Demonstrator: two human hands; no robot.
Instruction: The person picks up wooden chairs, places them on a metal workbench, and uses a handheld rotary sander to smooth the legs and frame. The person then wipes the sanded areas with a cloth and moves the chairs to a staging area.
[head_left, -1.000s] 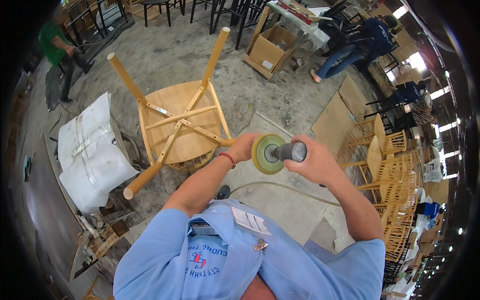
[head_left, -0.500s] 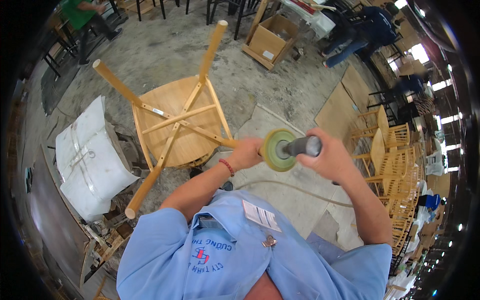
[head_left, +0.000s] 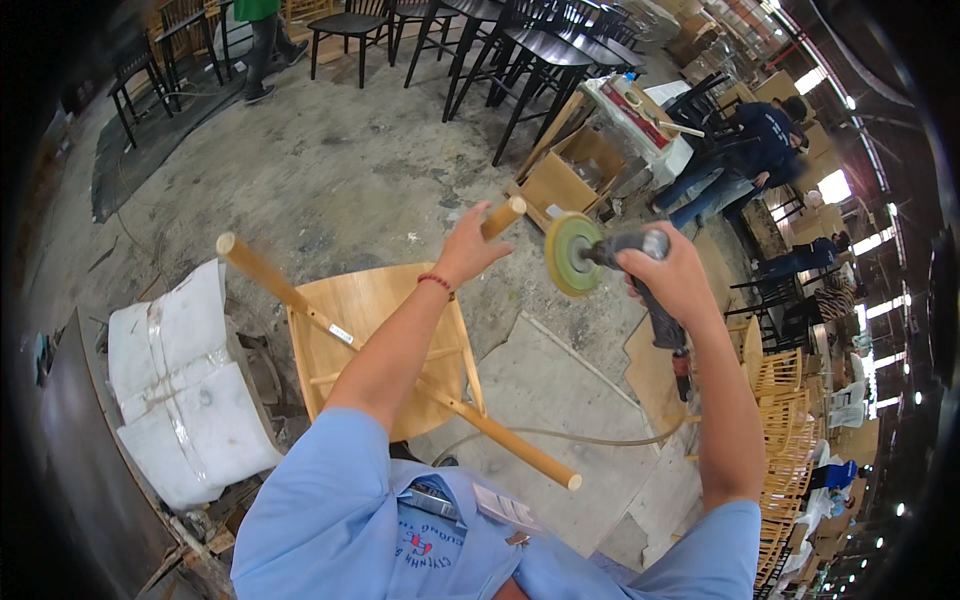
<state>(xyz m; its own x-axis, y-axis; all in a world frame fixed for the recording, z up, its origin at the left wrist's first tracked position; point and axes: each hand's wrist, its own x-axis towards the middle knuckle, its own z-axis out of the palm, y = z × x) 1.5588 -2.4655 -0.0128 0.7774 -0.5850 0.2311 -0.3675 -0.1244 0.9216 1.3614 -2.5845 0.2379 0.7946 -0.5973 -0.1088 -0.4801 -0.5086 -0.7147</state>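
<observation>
A light wooden chair [head_left: 335, 285] lies upside down in front of me, its legs sticking up and out. Beside the end of its far right leg [head_left: 503, 215] is my left hand [head_left: 468, 250], fingers and thumb apart; whether the palm touches the leg I cannot tell. My left forearm crosses the seat and hides part of the crossed rails. My right hand [head_left: 672, 275] is wrapped round a dark handheld power sander [head_left: 655, 300]. Its round yellow-green pad [head_left: 574, 254] faces the leg, apart from it. The near right leg [head_left: 520, 452] points toward my chest.
A hose [head_left: 570, 433] curves across the floor sheets to the sander. At left stands a bundle wrapped in white sheeting [head_left: 190, 390]. Black chairs [head_left: 540, 55], a cardboard box [head_left: 570, 175] and co-workers [head_left: 745, 150] are farther off. Light wooden chairs [head_left: 785, 430] line the right.
My left hand has left the near right leg and moved up to the far right one, fingers opening. The sander has moved up with my right hand. The whole view has shifted.
</observation>
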